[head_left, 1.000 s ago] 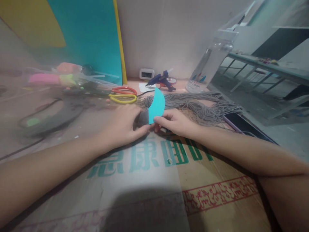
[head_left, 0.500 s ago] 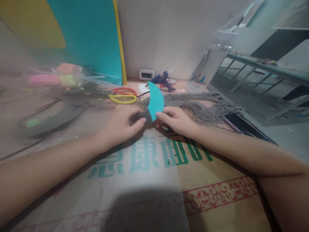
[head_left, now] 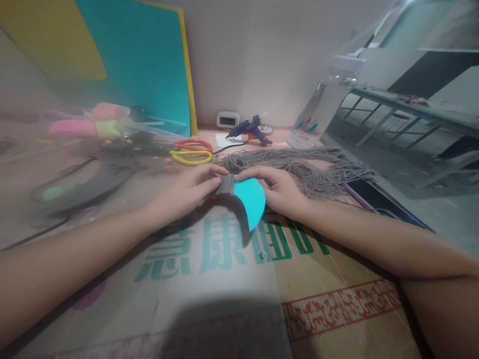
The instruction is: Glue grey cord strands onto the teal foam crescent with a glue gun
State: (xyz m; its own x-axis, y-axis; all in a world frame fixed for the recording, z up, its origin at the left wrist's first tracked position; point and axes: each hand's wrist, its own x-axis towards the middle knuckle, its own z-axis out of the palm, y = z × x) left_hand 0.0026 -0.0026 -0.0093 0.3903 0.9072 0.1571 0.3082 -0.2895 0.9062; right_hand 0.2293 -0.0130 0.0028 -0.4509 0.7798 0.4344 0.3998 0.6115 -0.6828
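A bright turquoise crescent-shaped piece [head_left: 252, 199] is held above the cardboard, its bare tip pointing down toward me. Grey cord [head_left: 227, 184] is wound in close turns round its left part. My left hand [head_left: 198, 183] pinches that wound end between thumb and fingers. On the other side, my right hand [head_left: 280, 189] is closed at the upper right edge of the crescent, with the index finger reaching to the border of the winding. Part of the right thumb is hidden. Just behind the hands lies a loose heap of grey cord [head_left: 318, 172].
Scissors with red and yellow handles [head_left: 191, 157], a blue glue gun [head_left: 249, 130] and a small white digital clock [head_left: 227, 119] lie at the back. A clear bottle [head_left: 307, 124] and a phone [head_left: 381, 202] are at the right. Printed cardboard [head_left: 224, 304] covers the front.
The crescent has turned over, so its bare tip now points down instead of up. My right hand has shifted to its upper edge, and the grey winding shows more clearly.
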